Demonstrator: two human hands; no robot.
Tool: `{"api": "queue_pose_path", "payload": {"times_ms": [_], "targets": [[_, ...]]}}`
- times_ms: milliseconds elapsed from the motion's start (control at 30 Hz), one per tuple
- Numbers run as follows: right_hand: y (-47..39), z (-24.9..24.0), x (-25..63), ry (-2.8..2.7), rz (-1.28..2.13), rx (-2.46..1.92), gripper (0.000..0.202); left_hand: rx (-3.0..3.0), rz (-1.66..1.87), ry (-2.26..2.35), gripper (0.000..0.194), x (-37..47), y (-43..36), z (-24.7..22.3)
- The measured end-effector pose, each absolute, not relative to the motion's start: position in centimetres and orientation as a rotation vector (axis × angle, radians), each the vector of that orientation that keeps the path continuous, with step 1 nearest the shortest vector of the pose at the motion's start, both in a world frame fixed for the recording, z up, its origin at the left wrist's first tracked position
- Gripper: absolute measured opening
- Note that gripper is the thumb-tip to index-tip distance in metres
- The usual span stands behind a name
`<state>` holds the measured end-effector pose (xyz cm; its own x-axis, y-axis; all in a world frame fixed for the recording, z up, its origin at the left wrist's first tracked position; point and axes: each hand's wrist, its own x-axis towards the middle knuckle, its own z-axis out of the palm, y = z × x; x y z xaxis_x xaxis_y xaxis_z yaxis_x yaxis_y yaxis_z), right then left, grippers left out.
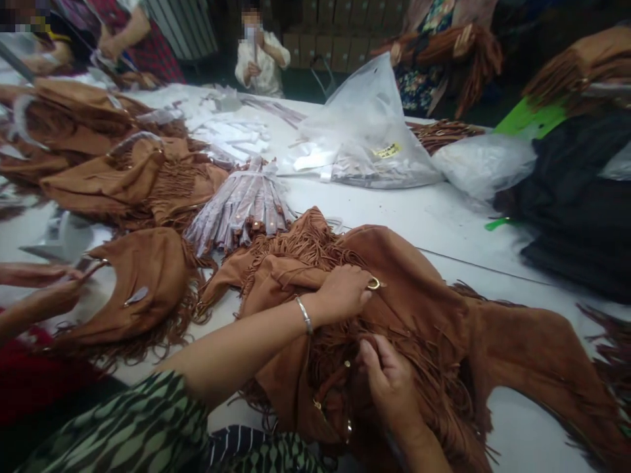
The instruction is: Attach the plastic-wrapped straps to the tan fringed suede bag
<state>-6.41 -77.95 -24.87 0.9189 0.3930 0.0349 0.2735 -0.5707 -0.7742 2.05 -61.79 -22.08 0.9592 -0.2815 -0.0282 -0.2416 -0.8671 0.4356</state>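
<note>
Head camera: a brown suede fringed bag (399,259) lies on the near middle of the white desk (394,213), spread out with more brown fringed suede to its right. The left hand (345,290), a silver bracelet (304,315) at its wrist, rests on the suede with fingers curled, just beside a gold ring (373,284). The right hand (389,368) is nearer, thumb and forefinger drawn together at the fringe (434,368). The hands are apart from each other; whether either grips the material firmly, I cannot tell. A short strap (338,381) with gold-coloured fittings lies left of the right hand.

At the near left, a co-worker's hands (54,292) are at the handle of a curved fringed bag (152,282). Beyond stand a bundle of plastic-wrapped straps (251,203) and, far left, piled suede bags (108,180). A clear plastic bag (369,118) sits on the far side, with black fabric (582,197) to the right.
</note>
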Motion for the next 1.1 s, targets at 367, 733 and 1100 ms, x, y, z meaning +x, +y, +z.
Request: {"api": "queue_pose_path", "payload": {"times_ms": [367, 733, 1100], "targets": [[-78.6, -28.0, -6.9, -0.518, 0.043, -2.094, 0.020, 2.647, -0.261, -0.425, 0.032, 5.0, -60.6, -23.7], [-78.0, -20.7, -4.7, 0.250, 0.438, -1.547, 0.031, 2.541, 0.093, -0.543, 0.037, -1.6, -57.5, -21.0], [-71.6, -17.1, -4.3, 0.223, 0.344, -1.557, 0.031, 2.549, 0.195, -0.308, 0.031, -5.2, -54.0, -17.5]]}}
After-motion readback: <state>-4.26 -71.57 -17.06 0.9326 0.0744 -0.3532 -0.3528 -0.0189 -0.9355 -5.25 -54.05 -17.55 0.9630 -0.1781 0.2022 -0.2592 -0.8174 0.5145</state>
